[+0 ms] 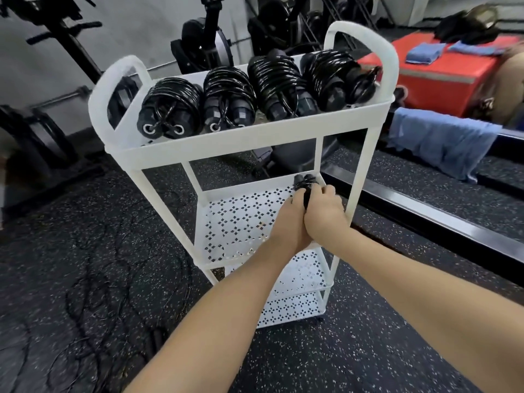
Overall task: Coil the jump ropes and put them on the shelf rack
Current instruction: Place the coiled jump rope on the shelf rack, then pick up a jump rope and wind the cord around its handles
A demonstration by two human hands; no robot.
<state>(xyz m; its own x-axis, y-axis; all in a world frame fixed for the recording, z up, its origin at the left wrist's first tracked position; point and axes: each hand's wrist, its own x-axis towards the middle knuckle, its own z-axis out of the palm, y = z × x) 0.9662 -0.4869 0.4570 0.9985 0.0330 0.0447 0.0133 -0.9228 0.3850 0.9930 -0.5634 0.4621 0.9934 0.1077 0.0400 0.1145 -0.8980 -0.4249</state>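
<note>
Both hands reach into the second tier of a white plastic shelf rack (pixel 246 143) that stands on dark speckled rubber floor (pixel 93 228). The left hand (pixel 292 217) and the right hand (pixel 323 214) lie pressed side by side, their fingers curled together round one coiled black jump rope (pixel 302 181). Only the far end of that bundle shows beyond the fingertips; it sits at the back right corner of the second shelf (pixel 241 219), close to the rack's right rear post, and whether it already rests on the perforated shelf floor cannot be told. On the top tray four more coiled jump ropes lie in a row, handle ends toward the camera: the first (pixel 170 106) at the left, the second (pixel 226 100) just beside it, the third (pixel 275 83) touching the second, and the fourth (pixel 331 78) at the right end near the looped side handle (pixel 360 32). Two lower perforated shelves (pixel 292 307) show beneath the forearms. Loose black rope (pixel 107 279) sprawls tangled on the floor to the left of the rack. Behind the rack to the right, a blue towel (pixel 436 143) hangs over a dark rail, and a red box (pixel 442 72) carries folded blue cloths (pixel 422 52).
</note>
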